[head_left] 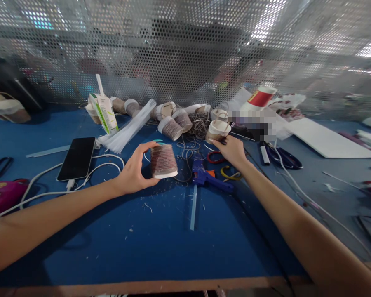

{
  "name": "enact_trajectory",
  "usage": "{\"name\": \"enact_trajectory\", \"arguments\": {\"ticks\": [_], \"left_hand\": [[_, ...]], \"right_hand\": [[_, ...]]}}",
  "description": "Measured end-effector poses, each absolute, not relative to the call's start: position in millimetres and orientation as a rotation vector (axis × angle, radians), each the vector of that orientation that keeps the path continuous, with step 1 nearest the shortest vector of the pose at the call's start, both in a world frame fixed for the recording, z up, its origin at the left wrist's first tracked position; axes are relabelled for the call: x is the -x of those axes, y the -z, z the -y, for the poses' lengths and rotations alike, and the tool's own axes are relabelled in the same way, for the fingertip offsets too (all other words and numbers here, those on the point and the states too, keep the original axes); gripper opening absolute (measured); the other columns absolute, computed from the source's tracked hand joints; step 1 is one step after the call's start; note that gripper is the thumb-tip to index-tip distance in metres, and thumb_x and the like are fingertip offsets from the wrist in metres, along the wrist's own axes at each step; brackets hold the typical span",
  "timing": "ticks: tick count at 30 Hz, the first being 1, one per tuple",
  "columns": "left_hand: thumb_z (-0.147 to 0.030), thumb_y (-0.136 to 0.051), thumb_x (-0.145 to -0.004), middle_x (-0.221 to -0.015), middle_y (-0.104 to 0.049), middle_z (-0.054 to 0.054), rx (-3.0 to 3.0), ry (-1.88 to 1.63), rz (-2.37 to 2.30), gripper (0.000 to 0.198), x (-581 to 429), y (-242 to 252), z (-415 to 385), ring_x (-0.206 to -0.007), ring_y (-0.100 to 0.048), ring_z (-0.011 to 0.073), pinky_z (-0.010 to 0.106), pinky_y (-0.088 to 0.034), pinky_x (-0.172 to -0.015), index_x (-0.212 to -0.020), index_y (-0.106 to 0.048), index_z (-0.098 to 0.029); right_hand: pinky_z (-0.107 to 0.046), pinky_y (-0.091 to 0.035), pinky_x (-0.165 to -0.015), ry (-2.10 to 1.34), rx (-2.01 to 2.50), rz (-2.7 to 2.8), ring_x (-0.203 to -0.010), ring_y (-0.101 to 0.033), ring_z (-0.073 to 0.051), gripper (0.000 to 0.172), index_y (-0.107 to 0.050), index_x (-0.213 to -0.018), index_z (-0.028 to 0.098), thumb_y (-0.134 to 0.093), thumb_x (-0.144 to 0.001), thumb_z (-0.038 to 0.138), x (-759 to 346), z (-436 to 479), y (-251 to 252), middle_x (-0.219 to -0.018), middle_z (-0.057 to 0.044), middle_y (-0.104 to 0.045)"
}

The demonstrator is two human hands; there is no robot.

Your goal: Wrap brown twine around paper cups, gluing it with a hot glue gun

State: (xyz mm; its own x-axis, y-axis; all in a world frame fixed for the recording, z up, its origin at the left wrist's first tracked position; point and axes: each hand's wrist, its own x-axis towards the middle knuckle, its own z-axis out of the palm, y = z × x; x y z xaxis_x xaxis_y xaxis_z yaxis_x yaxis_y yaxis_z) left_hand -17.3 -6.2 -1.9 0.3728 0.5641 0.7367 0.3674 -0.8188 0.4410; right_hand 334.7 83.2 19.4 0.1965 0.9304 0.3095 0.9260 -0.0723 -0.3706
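Within pinch of left hand [134,170]: twine-wrapped cup [163,160]. Beyond, rightward, right hand [231,150] touching pale-rimmed cup [217,131]; can't tell if pinched. Seemingly two-cup handling; lifting second would call for firm hold.

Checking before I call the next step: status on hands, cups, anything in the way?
Left hand holding wrapped cup. Right hand touching pale-rimmed cup. Blue glue gun lying between hands, possible obstruction.

front cup [163,161]: brown-striped, white-edged | glue gun [199,172]: blue | tabletop [136,251]: dark blue
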Motion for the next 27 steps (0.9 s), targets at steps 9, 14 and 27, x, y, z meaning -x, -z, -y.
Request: {"name": "enact_trajectory", "arguments": {"ticks": [9, 14, 27], "left_hand": [[-0.027, -0.076, -0.071, -0.13, -0.054, 0.015, -2.431, -1.41, -0.83, 0.081, 17, 0, 7, -0.12, -0.06, 0.0321, 0.052, -0.056, -0.1, -0.141, -0.034, -0.023], [-0.027, -0.076, -0.071, -0.131, -0.054, 0.015, -2.427, -1.391, -0.85, 0.081, 17, 1, 6, -0.12, -0.06, 0.0324, 0.052, -0.057, -0.099, -0.141, -0.035, -0.023], [-0.026, -0.076, -0.071, -0.131, -0.055, 0.014, -2.42, -1.408, -0.844, 0.08, 16, 0, 7, -0.12, -0.061, 0.0307, 0.05, -0.056, -0.1, -0.14, -0.036, -0.023]], "right_hand": [[-0.047, -0.046, -0.09, 0.034, 2.146, 1.664, -0.112, -0.06, -0.04, 0.042, -0.067, -0.108, 0.005, -0.059, -0.086, 0.04, -338, -83, -22, -0.107, -0.024, -0.071], [-0.047, -0.043, -0.093, 0.026, 2.216, 1.609, -0.116, -0.056, -0.039, 0.047, -0.061, -0.117, 0.002, -0.058, -0.087, 0.039, -340, -85, -23, -0.106, -0.024, -0.069], [-0.051, -0.037, -0.101, 0.026, 2.221, 1.564, -0.117, -0.057, -0.038, 0.047, -0.059, -0.115, 0.005, -0.059, -0.087, 0.042, -347, -93, -23, -0.104, -0.023, -0.068]]}}
